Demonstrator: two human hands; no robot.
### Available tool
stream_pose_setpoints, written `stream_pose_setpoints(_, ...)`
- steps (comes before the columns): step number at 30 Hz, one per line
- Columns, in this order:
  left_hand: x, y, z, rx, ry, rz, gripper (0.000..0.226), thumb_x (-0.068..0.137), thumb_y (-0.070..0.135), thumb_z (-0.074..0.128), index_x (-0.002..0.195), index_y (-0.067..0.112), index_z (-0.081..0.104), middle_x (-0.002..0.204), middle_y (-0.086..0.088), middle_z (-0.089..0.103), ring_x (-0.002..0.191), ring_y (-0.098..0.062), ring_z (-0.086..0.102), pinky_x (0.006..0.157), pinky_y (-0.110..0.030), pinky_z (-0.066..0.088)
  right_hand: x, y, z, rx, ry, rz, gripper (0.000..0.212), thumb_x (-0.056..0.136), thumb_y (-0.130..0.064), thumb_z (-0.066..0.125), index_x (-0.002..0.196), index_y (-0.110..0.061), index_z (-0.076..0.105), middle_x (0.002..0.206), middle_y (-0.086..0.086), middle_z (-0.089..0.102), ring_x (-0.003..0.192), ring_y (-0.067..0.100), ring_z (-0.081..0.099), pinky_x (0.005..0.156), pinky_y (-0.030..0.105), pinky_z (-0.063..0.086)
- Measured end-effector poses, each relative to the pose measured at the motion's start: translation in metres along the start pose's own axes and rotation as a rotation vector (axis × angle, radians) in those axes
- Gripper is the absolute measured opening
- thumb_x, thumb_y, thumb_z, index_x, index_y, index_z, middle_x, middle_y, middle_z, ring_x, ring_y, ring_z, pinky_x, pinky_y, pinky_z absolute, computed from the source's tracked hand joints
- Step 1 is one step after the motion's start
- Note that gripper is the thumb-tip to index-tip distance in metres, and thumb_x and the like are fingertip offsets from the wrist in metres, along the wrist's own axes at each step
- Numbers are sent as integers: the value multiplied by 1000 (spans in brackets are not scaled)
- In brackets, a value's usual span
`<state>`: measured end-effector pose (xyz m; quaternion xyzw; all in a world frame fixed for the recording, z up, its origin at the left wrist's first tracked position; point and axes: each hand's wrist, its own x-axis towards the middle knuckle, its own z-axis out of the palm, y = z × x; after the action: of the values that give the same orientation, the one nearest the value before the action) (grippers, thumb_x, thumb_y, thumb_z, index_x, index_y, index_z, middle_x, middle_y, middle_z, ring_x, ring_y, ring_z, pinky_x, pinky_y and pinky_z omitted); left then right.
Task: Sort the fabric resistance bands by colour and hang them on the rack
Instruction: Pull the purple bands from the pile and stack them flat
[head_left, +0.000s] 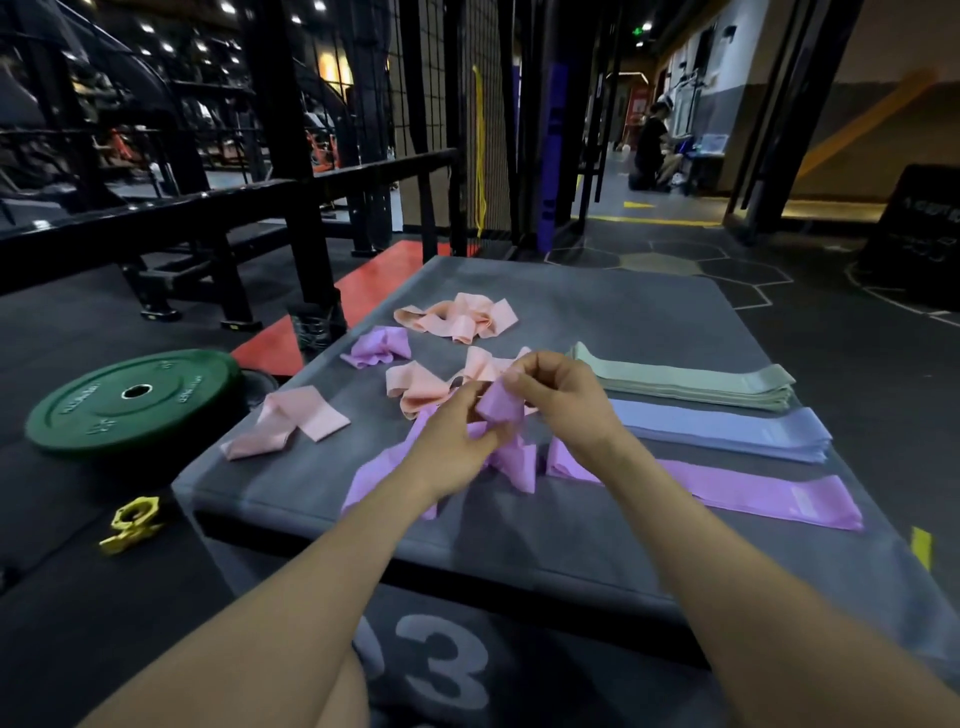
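While over the grey padded box (597, 312), left hand (457, 441) and right hand (561, 400) both pinching crumpled lilac fabric band (501, 405)

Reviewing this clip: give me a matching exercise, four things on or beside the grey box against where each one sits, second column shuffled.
Things:
1. green band stack
2. blue band stack
3. flat purple band
4. green weight plate

Places:
A. on the floor, left of the box
B. nearest of the three neat rows on the box
C. farthest of the three neat rows
D. middle row, between the other two

Pairs: 1-C, 2-D, 3-B, 4-A
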<state>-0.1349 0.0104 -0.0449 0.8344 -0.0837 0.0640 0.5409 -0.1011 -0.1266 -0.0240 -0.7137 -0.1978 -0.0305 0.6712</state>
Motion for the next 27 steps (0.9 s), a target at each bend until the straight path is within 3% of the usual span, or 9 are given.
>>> stream_pose_setpoints(2, 1, -2, 2, 60, -5, -20, 4, 87, 15, 63, 90, 14, 62, 89, -5, 67, 81, -19, 63, 75, -37, 54, 0, -7, -4, 90, 46, -7, 22, 89, -4, 59, 71, -15, 61, 62, -7, 59, 63, 8, 50, 65, 22, 40)
stream_pose_setpoints(4, 2, -3, 1, 109, 45, -52, 10, 86, 13, 63, 78, 7, 60, 76, -7, 61, 69, -20, 54, 68, -35, 49, -1, -12, -10, 136, 82, -19, 20, 89, -5, 60, 71, -14, 62, 62, -8, 60, 64, 10, 50, 65, 22, 40)
stream_pose_setpoints(7, 3, -2, -2, 239, 186, -60, 15, 84, 4, 55, 72, 12, 54, 63, 3, 51, 59, -16, 46, 55, -13, 39, -3, -13, -23, 244, 168, -5, 20, 89, -2, 57, 72, -11, 61, 59, -9, 60, 60, 7, 52, 64, 20, 42)
stream_pose_setpoints(9, 3, -2, -5, 235, 297, -67, 17, 84, 1, 53, 78, 17, 58, 65, 9, 52, 65, -15, 48, 53, -8, 35, -3, -12, -30, 329, 235, 25, 20, 90, -1, 54, 73, -10, 60, 57, -8, 59, 59, 7, 51, 64, 20, 42)
stream_pose_setpoints(12, 8, -2, -6, 177, 426, -64, 18, 86, 0, 48, 88, 8, 64, 79, 1, 59, 80, -19, 53, 61, -20, 35, -4, -10, -40, 464, 326, 60, 26, 94, -2, 49, 70, -10, 57, 55, -4, 55, 58, 12, 45, 61, 22, 39)
stream_pose_setpoints(15, 10, -1, -6, 25, 517, -85, 16, 89, 4, 44, 89, 10, 58, 90, -3, 59, 81, -18, 50, 61, -23, 32, -7, -12, -48, 604, 390, 62, 27, 95, -4, 47, 70, -9, 53, 53, -4, 54, 53, 9, 46, 57, 20, 41)
stream_pose_setpoints(18, 10, -2, -3, -130, 541, -103, 11, 90, 7, 46, 90, 12, 56, 93, -5, 60, 83, -18, 51, 65, -20, 38, -13, -14, -53, 659, 434, 47, 26, 95, -4, 47, 70, -9, 51, 49, -6, 54, 46, 6, 49, 50, 17, 42)
stream_pose_setpoints(23, 8, 6, -1, -310, 594, -105, 10, 93, 13, 49, 87, 18, 55, 96, -5, 62, 91, -21, 57, 80, -32, 43, -19, -17, -65, 743, 536, 70, 28, 95, -7, 50, 68, -13, 50, 48, -6, 52, 41, 7, 43, 41, 15, 35)
stream_pose_setpoints(27, 4, 12, 3, -446, 543, -181, 21, 96, 35, 46, 80, 24, 52, 83, 1, 58, 80, -20, 53, 80, -35, 43, -27, -18, -73, 635, 484, 126, 27, 92, -4, 48, 66, -13, 49, 46, -7, 48, 39, 7, 41, 40, 17, 32)
